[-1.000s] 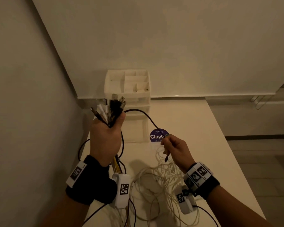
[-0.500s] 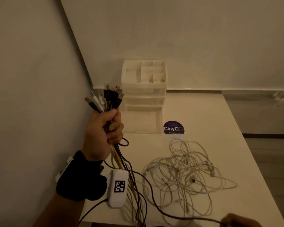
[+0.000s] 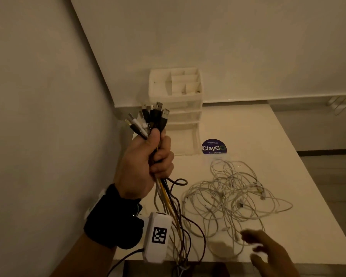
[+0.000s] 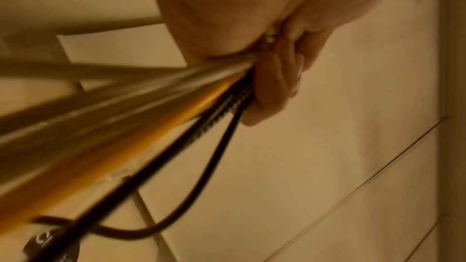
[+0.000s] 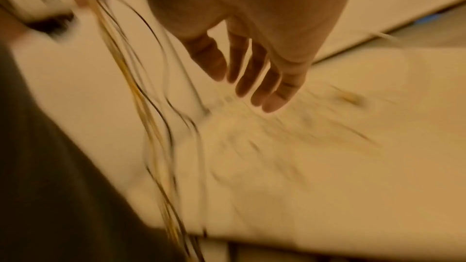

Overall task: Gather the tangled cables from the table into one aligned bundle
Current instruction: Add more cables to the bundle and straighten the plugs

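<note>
My left hand point(image 3: 148, 164) is raised above the table's left side and grips a bundle of cables point(image 3: 150, 120). Black, white and yellow plugs fan out above the fist. The strands point(image 3: 174, 212) hang down past the table's front edge. In the left wrist view the fingers point(image 4: 274, 79) curl round the yellow, white and black cables point(image 4: 176, 111). A tangle of white cables point(image 3: 234, 198) lies loose on the table. My right hand point(image 3: 268, 250) hovers, blurred, over the tangle's near edge. Its fingers point(image 5: 254, 71) are straight and spread, holding nothing.
A white drawer organiser point(image 3: 175, 104) stands at the back by the wall corner. A round purple ClayGo sticker point(image 3: 214, 147) lies in front of it. The white table point(image 3: 268, 136) ends at its right edge over the floor. A wall runs close on the left.
My right hand let go of the black cable it pulled and has come back over the white tangle, fingers spread. That black cable now hangs with the bundle. The left hand stays raised.
</note>
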The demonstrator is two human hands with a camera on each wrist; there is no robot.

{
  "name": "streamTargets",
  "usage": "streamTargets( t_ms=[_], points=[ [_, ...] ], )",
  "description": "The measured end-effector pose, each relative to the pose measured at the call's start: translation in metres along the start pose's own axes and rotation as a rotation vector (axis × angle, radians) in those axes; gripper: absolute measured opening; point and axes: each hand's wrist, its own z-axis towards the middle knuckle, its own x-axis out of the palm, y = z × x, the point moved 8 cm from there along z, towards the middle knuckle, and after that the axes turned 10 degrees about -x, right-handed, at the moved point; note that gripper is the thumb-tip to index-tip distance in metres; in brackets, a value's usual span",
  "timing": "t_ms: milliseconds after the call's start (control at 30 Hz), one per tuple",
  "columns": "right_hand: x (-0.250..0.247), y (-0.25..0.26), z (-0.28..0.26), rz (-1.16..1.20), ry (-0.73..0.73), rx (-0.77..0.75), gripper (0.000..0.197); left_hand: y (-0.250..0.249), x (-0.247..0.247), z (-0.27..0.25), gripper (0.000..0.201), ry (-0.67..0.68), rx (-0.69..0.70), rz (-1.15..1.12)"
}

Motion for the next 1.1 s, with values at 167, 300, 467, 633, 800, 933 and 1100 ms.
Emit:
streamTargets(
  t_ms=[167, 300, 467, 633, 800, 933, 1100],
  points=[
    [0.044, 0.161, 0.084, 0.049, 0.175, -0.391, 0.075, 0.013, 0.023, -0.008, 0.024, 0.064, -0.013, 0.044],
    [0.09, 0.224, 0.116, 0.11, 0.263, -0.49, 0.034, 0.01, 0.031, -0.019, 0.022, 0.05, 0.017, 0.097],
    [0.116, 0.198, 0.106, 0.247, 0.29, -0.381, 0.025, -0.002, 0.016, -0.037, 0.029, 0.054, 0.051, -0.003],
    [0.141, 0.153, 0.082, 0.262, 0.405, -0.267, 0.04, -0.011, 0.012, -0.047, 0.034, 0.076, 0.072, -0.094],
    [0.165, 0.087, 0.066, 0.232, 0.508, -0.076, 0.044, -0.018, 0.016, -0.051, 0.029, 0.111, 0.06, -0.098],
    [0.187, 0.038, 0.062, 0.088, 0.631, 0.019, 0.045, -0.017, 0.022, -0.054, 0.027, 0.157, 0.05, -0.133],
    [0.203, -0.006, 0.054, 0.029, 0.598, 0.046, 0.067, -0.013, 0.019, -0.048, 0.027, 0.141, 0.023, -0.131]
  ],
)
